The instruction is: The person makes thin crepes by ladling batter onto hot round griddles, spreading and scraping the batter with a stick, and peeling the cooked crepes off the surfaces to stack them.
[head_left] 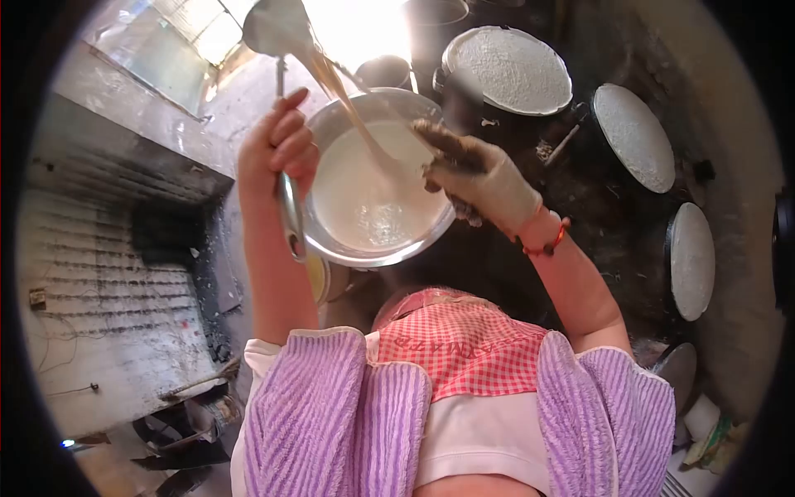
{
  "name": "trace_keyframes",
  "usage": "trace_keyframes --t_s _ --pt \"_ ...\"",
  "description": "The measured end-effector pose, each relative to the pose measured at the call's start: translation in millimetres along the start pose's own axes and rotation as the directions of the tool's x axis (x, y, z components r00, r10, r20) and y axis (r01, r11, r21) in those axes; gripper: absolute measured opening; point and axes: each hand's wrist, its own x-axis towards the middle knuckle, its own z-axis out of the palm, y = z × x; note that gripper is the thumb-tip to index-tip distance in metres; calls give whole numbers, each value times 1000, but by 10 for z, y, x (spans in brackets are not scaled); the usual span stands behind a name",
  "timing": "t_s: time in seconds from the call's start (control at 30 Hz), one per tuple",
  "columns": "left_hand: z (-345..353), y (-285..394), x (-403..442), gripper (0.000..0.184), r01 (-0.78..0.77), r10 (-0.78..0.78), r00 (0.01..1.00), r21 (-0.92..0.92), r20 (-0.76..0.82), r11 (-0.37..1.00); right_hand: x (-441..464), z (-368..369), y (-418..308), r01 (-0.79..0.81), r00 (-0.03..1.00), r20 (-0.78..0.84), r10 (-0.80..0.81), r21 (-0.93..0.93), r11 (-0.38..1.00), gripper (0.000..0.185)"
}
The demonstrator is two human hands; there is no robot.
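Note:
My left hand (290, 142) is closed round the metal handle of a ladle (276, 26), whose bowl is raised at the top of the view. A stream of pale batter (356, 116) runs from the ladle down into a large metal bowl (402, 255) filled with creamy white liquid. Over the bowl's right rim is my right hand (476, 174), in a light glove with dark, dirty fingertips. Its fingers are partly spread, with nothing visible in them.
Round plates covered in white, one at the top (509, 70), others at the right (633, 137) and farther down (691, 261), surround the dark surface. A yellow-rimmed container (319, 277) stands below the bowl. A window (195, 41) is at the upper left.

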Motion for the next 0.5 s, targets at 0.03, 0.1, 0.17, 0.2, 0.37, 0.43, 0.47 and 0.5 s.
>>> trace_keyframes --t_s 0.03,0.1,0.17,0.2,0.37,0.43,0.47,0.5 --pt "128 130 -30 31 -45 45 999 17 -6 999 54 7 -53 8 1000 12 -9 90 996 50" --pt "121 271 -14 32 -70 68 997 149 20 986 159 2 -3 69 993 78 -91 249 966 55" --pt "-142 392 -6 32 -68 56 997 322 46 944 230 5 62 44 972 191 -139 432 901 58" --pt "-213 360 -32 33 -7 18 999 341 -29 940 305 -13 249 -18 976 200 -85 465 885 61" --pt "-891 100 -219 37 515 -546 828 -557 126 652 246 -291 1317 -407 912 165 377 488 772 62" --pt "-1189 1 -138 42 481 -653 756 -715 46 507 -118 -453 1565 -526 844 184 503 463 713 63" --pt "-1269 -55 -41 42 505 -700 713 -715 30 484 -382 -533 1703 -547 820 149 552 488 680 64" --pt "-1307 -93 53 42 539 -742 670 -708 32 456 -670 -604 1776 -556 797 102 595 508 658 64"
